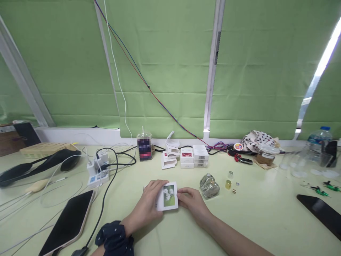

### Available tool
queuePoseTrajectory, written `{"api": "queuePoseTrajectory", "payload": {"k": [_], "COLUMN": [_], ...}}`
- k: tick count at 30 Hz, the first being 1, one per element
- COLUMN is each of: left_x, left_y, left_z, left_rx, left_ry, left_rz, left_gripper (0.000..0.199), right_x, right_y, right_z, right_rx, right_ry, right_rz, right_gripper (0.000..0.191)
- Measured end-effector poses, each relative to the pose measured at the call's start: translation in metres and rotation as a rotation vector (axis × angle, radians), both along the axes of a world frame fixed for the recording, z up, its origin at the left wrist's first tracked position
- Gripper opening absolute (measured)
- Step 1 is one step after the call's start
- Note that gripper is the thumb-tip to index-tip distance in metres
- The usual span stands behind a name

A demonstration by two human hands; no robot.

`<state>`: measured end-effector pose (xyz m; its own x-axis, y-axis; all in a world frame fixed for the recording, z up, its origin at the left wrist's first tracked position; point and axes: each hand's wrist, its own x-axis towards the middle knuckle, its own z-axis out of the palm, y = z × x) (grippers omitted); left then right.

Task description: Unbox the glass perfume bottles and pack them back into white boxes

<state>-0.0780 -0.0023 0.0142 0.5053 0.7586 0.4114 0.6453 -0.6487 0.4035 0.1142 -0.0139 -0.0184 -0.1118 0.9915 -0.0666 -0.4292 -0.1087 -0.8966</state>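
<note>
A small white box (pixel 174 206) with a picture of white flowers on green lies between my hands, just above or on the table. My left hand (pixel 151 199) is wrapped round its left side, thumb below and fingers along the top edge. At the right edge, the thumb and index finger of my right hand (pixel 192 203) pinch or touch the box; the other fingers curl under. Right of my right hand lies a faceted glass bottle (pixel 209 186). Close to it are a gold cap (pixel 228 184), a clear cap (pixel 230 174) and small ring-like parts (pixel 234 191).
Stacked small boxes (pixel 200 153) and opened white packaging (pixel 170 154) stand at the back. A drink cup (pixel 144 147) and a power strip (pixel 98 174) with cables are left. Phones lie on the left (pixel 69 224) and right (pixel 321 215); clear plastic cups (pixel 298 163) stand far right.
</note>
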Motion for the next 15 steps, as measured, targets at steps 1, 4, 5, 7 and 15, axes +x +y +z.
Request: {"api": "queuePoseTrajectory", "payload": {"k": [1, 4, 5, 7, 15], "left_x": [0.0002, 0.0002, 0.0002, 0.0003, 0.0009], "left_y": [-0.0001, -0.0007, -0.0011, -0.0019, -0.0032], "left_z": [0.0007, 0.0028, 0.0035, 0.0048, 0.0062], "left_rx": [0.005, 0.006, 0.003, -0.004, -0.006], "left_ry": [0.012, 0.04, 0.046, 0.051, 0.025], "left_rz": [0.003, 0.007, 0.005, 0.0, -0.044], "left_gripper": [0.079, 0.078, 0.078, 0.079, 0.08], "right_x": [0.0005, 0.0016, 0.0017, 0.0014, 0.0029], "right_y": [-0.0004, -0.0009, -0.0007, -0.0001, 0.0012], "right_z": [0.0002, 0.0002, -0.0002, -0.0011, 0.0026], "right_rx": [-0.006, -0.015, -0.015, -0.008, -0.033], "right_ry": [0.004, 0.018, 0.018, 0.009, 0.012], "right_rz": [0.005, 0.024, 0.03, 0.03, 0.082], "right_gripper": [0.038, 0.039, 0.039, 0.039, 0.04]}}
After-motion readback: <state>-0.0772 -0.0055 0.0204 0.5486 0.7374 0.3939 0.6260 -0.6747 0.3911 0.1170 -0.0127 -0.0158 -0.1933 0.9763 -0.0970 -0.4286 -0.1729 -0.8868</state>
